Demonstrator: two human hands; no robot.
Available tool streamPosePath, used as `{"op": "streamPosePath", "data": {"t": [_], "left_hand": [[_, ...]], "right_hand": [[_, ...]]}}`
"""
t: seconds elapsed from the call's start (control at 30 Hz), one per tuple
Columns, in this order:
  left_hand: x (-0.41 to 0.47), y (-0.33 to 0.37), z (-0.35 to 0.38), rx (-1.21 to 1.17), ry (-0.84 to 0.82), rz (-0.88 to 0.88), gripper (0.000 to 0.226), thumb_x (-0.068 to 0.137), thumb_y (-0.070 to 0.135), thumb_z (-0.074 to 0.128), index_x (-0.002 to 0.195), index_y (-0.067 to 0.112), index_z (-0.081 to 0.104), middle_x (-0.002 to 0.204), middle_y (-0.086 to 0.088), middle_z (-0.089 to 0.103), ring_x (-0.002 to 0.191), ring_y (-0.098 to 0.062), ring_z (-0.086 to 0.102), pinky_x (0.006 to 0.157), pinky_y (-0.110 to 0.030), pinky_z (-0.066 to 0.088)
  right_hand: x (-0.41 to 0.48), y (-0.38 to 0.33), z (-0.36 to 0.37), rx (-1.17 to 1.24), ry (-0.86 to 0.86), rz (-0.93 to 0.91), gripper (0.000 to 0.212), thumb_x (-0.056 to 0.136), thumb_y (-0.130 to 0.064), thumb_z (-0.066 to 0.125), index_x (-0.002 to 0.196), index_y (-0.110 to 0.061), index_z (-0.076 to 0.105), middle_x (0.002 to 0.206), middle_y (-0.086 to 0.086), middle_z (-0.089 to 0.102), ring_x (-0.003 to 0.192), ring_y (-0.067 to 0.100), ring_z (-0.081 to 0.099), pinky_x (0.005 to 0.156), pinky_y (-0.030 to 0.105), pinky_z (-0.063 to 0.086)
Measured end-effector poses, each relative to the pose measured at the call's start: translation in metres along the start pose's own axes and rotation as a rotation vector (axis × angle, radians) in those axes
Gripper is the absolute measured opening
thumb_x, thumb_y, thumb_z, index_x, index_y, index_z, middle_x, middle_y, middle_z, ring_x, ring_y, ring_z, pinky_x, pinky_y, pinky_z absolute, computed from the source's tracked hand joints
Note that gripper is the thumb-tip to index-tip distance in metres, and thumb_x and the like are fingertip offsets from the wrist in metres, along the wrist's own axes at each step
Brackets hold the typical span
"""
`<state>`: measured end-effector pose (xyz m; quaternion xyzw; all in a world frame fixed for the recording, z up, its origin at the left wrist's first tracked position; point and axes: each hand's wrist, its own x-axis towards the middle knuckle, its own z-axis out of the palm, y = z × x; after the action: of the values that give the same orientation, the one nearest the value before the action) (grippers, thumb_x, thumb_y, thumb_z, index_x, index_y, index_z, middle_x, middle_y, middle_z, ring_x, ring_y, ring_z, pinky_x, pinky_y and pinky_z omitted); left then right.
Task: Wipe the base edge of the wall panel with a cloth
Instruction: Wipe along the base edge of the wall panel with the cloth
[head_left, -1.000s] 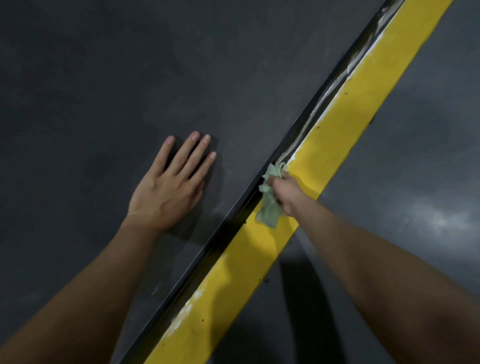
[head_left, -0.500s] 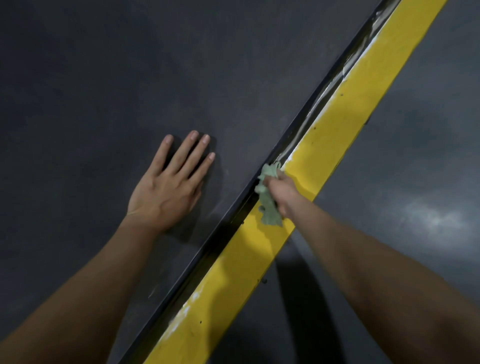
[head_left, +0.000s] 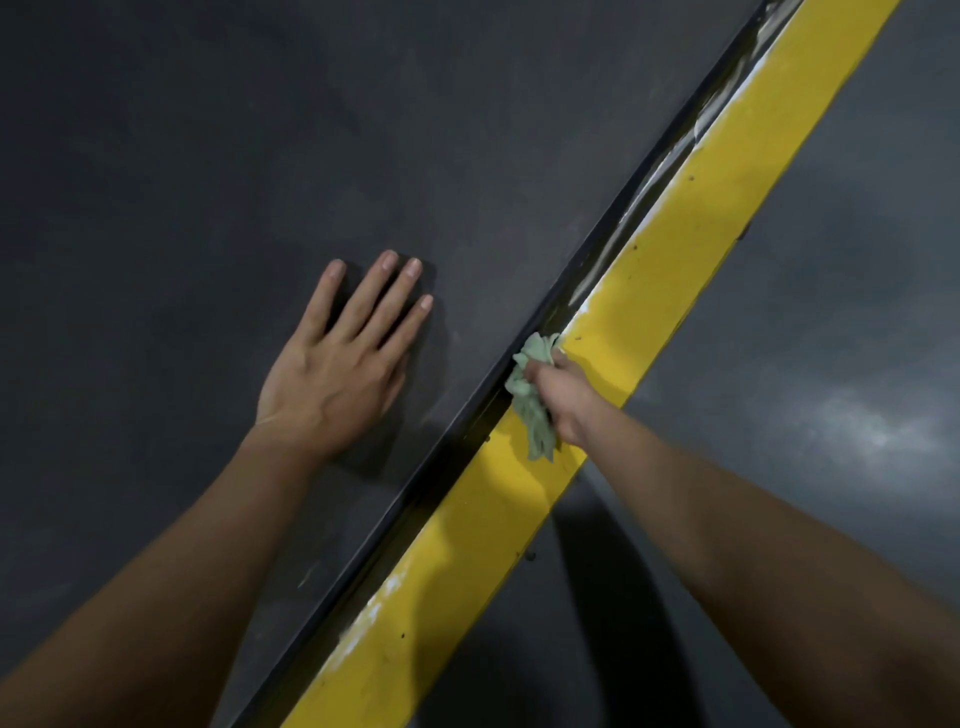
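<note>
A dark grey wall panel (head_left: 260, 145) fills the left and upper part of the head view. Its black base edge (head_left: 613, 223) runs diagonally from the lower left to the upper right. My left hand (head_left: 337, 364) lies flat against the panel with its fingers straight and spread. My right hand (head_left: 563, 395) grips a crumpled pale green cloth (head_left: 532, 405) and holds it against the base edge, where the edge meets the yellow stripe. Part of the cloth hangs below my fist.
A broad yellow stripe (head_left: 691, 228) on the floor runs alongside the base edge, with white scuffs and small dark specks. To its right lies dark grey floor (head_left: 831, 364) with a dull sheen. My arm casts a shadow on the floor.
My right hand with the cloth has slid a little up along the base edge, toward the upper right. My left hand stays flat in the same spot on the panel.
</note>
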<state>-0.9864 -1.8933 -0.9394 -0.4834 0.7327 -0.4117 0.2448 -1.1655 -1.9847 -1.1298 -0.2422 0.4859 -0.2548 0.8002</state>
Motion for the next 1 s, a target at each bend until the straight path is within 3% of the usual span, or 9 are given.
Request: {"op": "streamPosePath", "data": {"t": [0.07, 0.13, 0.3, 0.37, 0.5, 0.7, 0.8, 0.9, 1.0], "left_hand": [[0.001, 0.000, -0.001, -0.003, -0.002, -0.004, 0.065, 0.111, 0.040, 0.032, 0.168, 0.015, 0.013, 0.174, -0.015, 0.000, 0.161, -0.033, 0.000, 0.128, -0.056, -0.010], [0.002, 0.001, -0.001, 0.000, -0.009, 0.002, 0.066, 0.110, 0.041, 0.032, 0.168, 0.015, 0.013, 0.174, -0.015, -0.001, 0.161, -0.033, -0.001, 0.127, -0.056, -0.012], [0.002, 0.002, 0.001, 0.010, 0.010, 0.001, 0.067, 0.110, 0.042, 0.033, 0.168, 0.014, 0.012, 0.174, -0.016, 0.000, 0.161, -0.033, 0.001, 0.127, -0.056, -0.010], [0.000, 0.003, 0.004, -0.006, 0.015, -0.001, 0.068, 0.110, 0.043, 0.036, 0.167, 0.014, 0.013, 0.174, -0.016, 0.000, 0.161, -0.034, 0.001, 0.128, -0.057, -0.008], [0.000, 0.003, 0.005, -0.016, 0.043, -0.004, 0.068, 0.110, 0.042, 0.041, 0.167, 0.014, 0.018, 0.174, -0.015, 0.003, 0.161, -0.033, 0.003, 0.129, -0.057, -0.004], [0.002, 0.001, 0.001, -0.058, 0.022, -0.011, 0.062, 0.110, 0.039, 0.038, 0.166, 0.015, 0.025, 0.174, -0.013, 0.009, 0.161, -0.032, 0.006, 0.129, -0.057, -0.003], [0.003, 0.000, -0.004, -0.083, -0.009, -0.021, 0.062, 0.108, 0.040, 0.036, 0.165, 0.017, 0.028, 0.174, -0.011, 0.010, 0.161, -0.031, 0.006, 0.129, -0.056, -0.003], [0.005, -0.001, -0.008, -0.118, -0.045, -0.033, 0.063, 0.106, 0.040, 0.038, 0.165, 0.018, 0.029, 0.174, -0.010, 0.012, 0.161, -0.031, 0.007, 0.129, -0.056, -0.001], [0.017, 0.006, -0.018, -0.115, -0.156, -0.066, 0.069, 0.099, 0.041, 0.049, 0.164, 0.022, 0.032, 0.174, -0.010, 0.011, 0.161, -0.030, 0.006, 0.128, -0.057, -0.005]], "right_hand": [[0.001, -0.014, -0.003, 0.019, 0.042, -0.013, 0.033, 0.094, -0.008, 0.052, 0.125, -0.018, 0.054, 0.110, 0.011, 0.069, 0.092, 0.030, 0.067, 0.079, 0.041, 0.058], [0.007, -0.036, -0.011, 0.034, 0.066, -0.073, 0.026, 0.096, -0.005, 0.050, 0.118, -0.019, 0.052, 0.106, 0.013, 0.067, 0.090, 0.030, 0.065, 0.082, 0.043, 0.056], [0.020, -0.081, -0.032, -0.007, 0.107, -0.162, 0.032, 0.090, -0.005, 0.052, 0.120, -0.017, 0.053, 0.096, 0.014, 0.061, 0.081, 0.026, 0.059, 0.068, 0.038, 0.049], [0.020, -0.079, -0.034, -0.003, 0.098, -0.136, 0.040, 0.092, -0.007, 0.052, 0.131, -0.014, 0.049, 0.094, 0.013, 0.061, 0.073, 0.024, 0.056, 0.060, 0.033, 0.046], [-0.004, -0.044, -0.021, -0.030, 0.025, -0.060, 0.048, 0.096, -0.008, 0.048, 0.144, -0.014, 0.045, 0.122, 0.009, 0.067, 0.066, 0.015, 0.057, 0.045, 0.020, 0.044], [-0.032, -0.012, -0.011, 0.041, 0.017, 0.005, 0.037, 0.091, -0.014, 0.055, 0.127, -0.019, 0.059, 0.104, 0.014, 0.069, 0.082, 0.031, 0.063, 0.073, 0.047, 0.061], [-0.047, -0.019, -0.025, 0.092, 0.044, -0.006, 0.029, 0.091, -0.015, 0.057, 0.119, -0.016, 0.065, 0.095, 0.011, 0.068, 0.080, 0.027, 0.063, 0.069, 0.035, 0.055], [-0.063, -0.027, -0.048, 0.122, 0.049, -0.004, 0.029, 0.087, -0.013, 0.056, 0.112, -0.019, 0.069, 0.080, 0.007, 0.065, 0.069, 0.022, 0.058, 0.063, 0.031, 0.048], [-0.074, -0.037, -0.072, 0.138, -0.007, -0.012, 0.030, 0.086, -0.007, 0.052, 0.108, -0.013, 0.070, 0.082, 0.008, 0.065, 0.061, 0.018, 0.054, 0.058, 0.028, 0.043]]}}
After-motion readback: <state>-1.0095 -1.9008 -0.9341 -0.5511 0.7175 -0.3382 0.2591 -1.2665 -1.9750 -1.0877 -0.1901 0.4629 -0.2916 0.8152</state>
